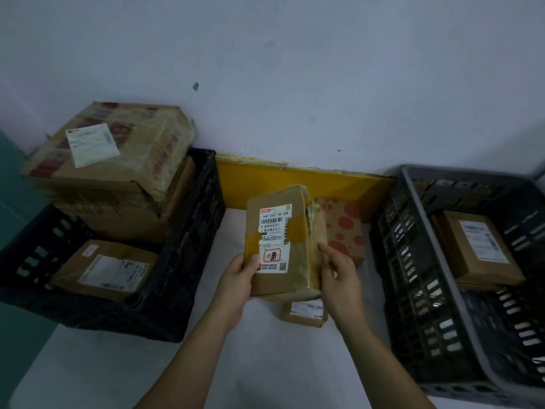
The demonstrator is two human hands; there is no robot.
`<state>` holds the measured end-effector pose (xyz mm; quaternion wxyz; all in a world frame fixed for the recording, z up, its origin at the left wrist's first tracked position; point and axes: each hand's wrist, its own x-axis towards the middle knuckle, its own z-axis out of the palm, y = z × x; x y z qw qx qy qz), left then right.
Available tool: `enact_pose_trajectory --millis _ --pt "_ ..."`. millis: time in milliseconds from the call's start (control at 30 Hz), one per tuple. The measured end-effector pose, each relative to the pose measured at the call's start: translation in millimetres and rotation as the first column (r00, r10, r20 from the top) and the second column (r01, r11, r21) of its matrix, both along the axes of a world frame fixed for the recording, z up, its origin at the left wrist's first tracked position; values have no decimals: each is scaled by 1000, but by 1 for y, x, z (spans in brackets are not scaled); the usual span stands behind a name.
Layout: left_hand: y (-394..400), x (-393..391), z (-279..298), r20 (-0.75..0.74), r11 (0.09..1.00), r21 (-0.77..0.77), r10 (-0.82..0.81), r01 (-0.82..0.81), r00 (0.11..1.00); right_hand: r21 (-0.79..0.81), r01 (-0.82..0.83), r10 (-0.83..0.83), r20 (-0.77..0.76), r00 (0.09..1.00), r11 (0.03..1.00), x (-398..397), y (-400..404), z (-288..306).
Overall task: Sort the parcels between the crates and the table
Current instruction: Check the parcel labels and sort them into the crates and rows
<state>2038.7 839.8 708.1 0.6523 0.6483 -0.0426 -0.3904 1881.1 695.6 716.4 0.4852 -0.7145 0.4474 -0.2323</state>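
- Pale wall [295, 69] rises behind a white table [250, 364], with a yellow strip [309, 184] along the table's far edge.
- Two crates stand on the table, and I take the parcel in my hands [283, 240] as the landmark: it is raised above the table between them, its printed label facing me.
- My left hand [236, 278] grips that parcel's lower left corner, thumb across the front by the label, fingers curled behind.
- My right hand [339, 276] holds its right edge, fingers pressed along the taped side.
- Left of the held parcel stands the black crate [188, 261]. I count three parcels clearly in it: a large taped box [118, 149] on top of the pile, a plain box [124, 225] under it, and a smaller labelled parcel [106, 270] at the near end. A further brown edge shows beside the pile; I cannot tell whether it is a separate parcel.
- Right of the held parcel stands the grey crate [418, 261], with one labelled parcel [477, 246] lying on top of another brown box that only shows at its edges.
- Two parcels lie on the table: a box with red dots [345, 225] just behind and right of the held parcel, and a small labelled box [303, 314] directly below it, partly hidden.
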Motion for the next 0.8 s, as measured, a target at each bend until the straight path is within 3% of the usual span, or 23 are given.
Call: enact_pose_trajectory --millis 133,233,367,433,567,700,800 --pt "1 2 -4 120 997 78 -19 9 993 -96 9 -17 -81 997 995 3 1 0" --pt "4 3 -8 157 995 101 -7 -9 988 -82 -49 43 -70 997 995 9 7 3" --pt "10 9 -13 241 980 157 83 -123 967 101 -151 146 51 988 983 17 28 0" --pt "16 15 -16 311 965 212 87 -158 946 171 -251 248 38 968 953 24 36 -11" --pt "25 29 -27 383 928 333 27 -165 923 -52 -404 388 -187 902 913 39 42 -33" --pt "21 40 -45 385 884 450 -60 -130 921 -176 -484 384 -409 828 857 47 50 -63" --pt "17 44 -61 382 848 519 -124 -102 916 -203 -568 354 -604 714 798 48 52 -76"
